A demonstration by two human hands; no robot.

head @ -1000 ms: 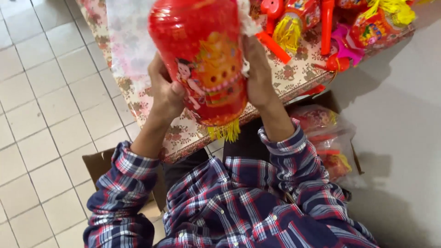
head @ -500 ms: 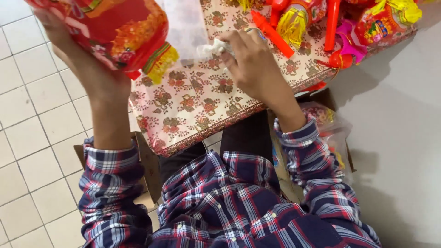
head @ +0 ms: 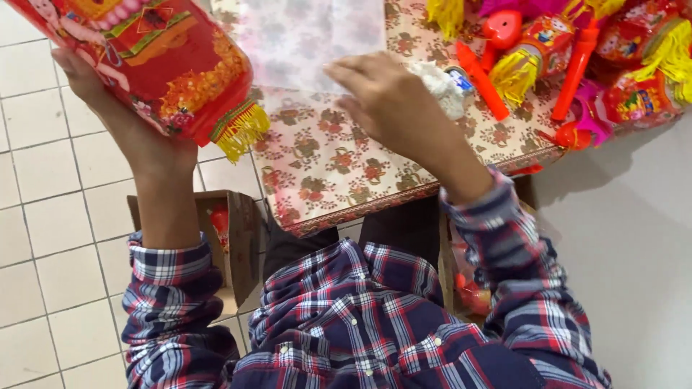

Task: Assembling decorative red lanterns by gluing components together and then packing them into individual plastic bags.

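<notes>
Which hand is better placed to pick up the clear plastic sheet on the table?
Right. The right hand is free and hovers at the plastic sheet, while the left hand holds the red lantern.

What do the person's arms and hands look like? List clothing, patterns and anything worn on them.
Both arms are in long sleeves of a plaid shirt, dark blue and red crossed with white lines. The left sleeve is bunched at the forearm, with its checked cuff turned up. The right sleeve reaches the wrist. The left hand and right hand are bare: no gloves, and no rings or watch visible.
</notes>
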